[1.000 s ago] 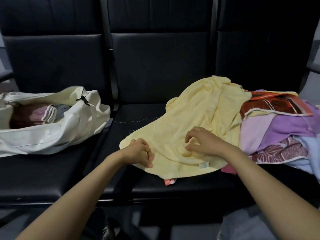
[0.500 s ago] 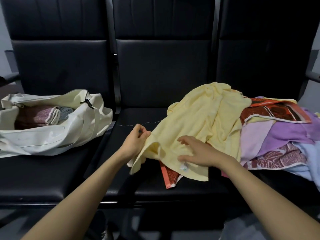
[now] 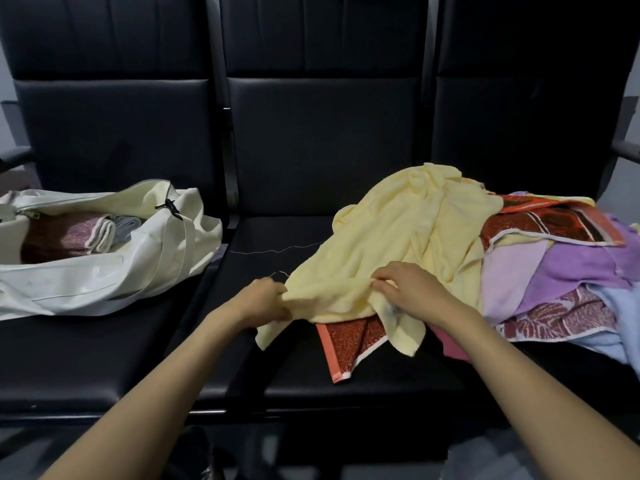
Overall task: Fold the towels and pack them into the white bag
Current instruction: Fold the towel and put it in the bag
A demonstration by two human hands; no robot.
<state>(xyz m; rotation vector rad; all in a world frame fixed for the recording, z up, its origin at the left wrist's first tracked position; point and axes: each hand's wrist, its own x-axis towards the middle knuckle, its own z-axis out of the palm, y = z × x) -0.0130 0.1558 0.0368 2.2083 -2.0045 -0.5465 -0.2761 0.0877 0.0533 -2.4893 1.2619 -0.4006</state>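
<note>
Head view: left hand [image 3: 263,301] and right hand [image 3: 414,289], fingers curled, grip the limp, light yellow towel [image 3: 398,237], seemingly by corners, the best hold.

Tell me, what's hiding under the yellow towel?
An orange-red patterned towel pokes out beneath the yellow towel. The rest of it, and anything else underneath, is covered.

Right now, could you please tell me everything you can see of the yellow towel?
The yellow towel is pale, soft terry-looking cloth, unfolded and rumpled. It drapes from the towel pile onto the middle seat, over an orange-red patterned towel. The left hand grips its near left edge; the right hand pinches a fold. A loose thread trails leftward.
</note>
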